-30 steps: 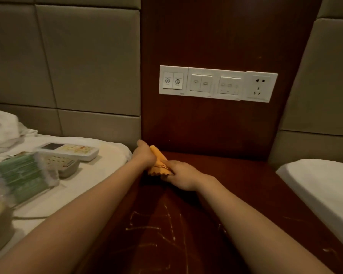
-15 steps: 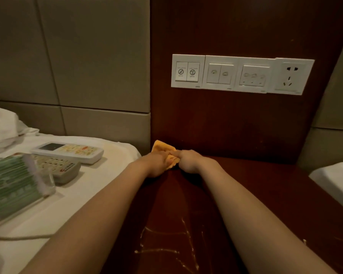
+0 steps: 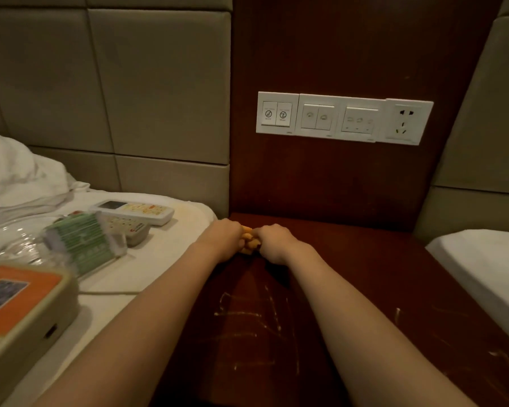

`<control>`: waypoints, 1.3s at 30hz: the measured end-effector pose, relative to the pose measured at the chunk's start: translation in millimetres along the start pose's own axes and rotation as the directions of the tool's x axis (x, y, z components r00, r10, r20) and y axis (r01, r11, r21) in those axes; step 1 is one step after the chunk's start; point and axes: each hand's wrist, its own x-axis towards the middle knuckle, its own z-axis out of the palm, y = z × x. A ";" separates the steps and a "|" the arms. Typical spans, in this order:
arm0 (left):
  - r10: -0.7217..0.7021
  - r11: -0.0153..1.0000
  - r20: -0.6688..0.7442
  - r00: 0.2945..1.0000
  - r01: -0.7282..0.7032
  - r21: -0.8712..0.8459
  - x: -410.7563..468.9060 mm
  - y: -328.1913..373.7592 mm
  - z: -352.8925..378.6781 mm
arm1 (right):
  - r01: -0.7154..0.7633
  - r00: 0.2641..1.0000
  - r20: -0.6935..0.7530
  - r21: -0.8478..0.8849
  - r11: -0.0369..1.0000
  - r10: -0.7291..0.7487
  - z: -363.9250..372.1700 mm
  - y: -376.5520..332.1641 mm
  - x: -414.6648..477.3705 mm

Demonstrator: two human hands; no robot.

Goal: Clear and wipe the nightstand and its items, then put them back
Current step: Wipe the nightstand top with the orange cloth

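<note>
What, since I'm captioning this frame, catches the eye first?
The left hand and right hand grip a bunched orange cloth at the nightstand's back edge. Above, a white switch panel stands out on the dark wood wall. Remotes lie on the bed at left.

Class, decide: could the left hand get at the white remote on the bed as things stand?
Probably yes: only bare sheet lies between the left hand and the white remote, but it grips the orange cloth.

Orange cloth [image 3: 249, 241] bunched; dark nightstand [image 3: 365, 289] scratched
</note>
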 end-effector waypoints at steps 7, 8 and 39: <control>0.024 1.000 0.031 0.999 -0.024 -0.017 -53.2 -0.2 -6.3 | 0.054 0.999 -0.004 0.005 0.999 -0.054 2.8 -20.7 -54.0; 0.029 0.999 0.036 0.999 -0.028 -0.025 -60.3 0.0 -6.6 | 0.062 0.998 -0.005 0.014 0.998 -0.062 4.4 -22.9 -61.5; 0.091 0.990 0.016 0.996 -0.092 0.103 -223.7 27.2 -21.3 | 0.117 0.992 0.027 0.164 0.979 -0.123 26.5 -80.2 -206.5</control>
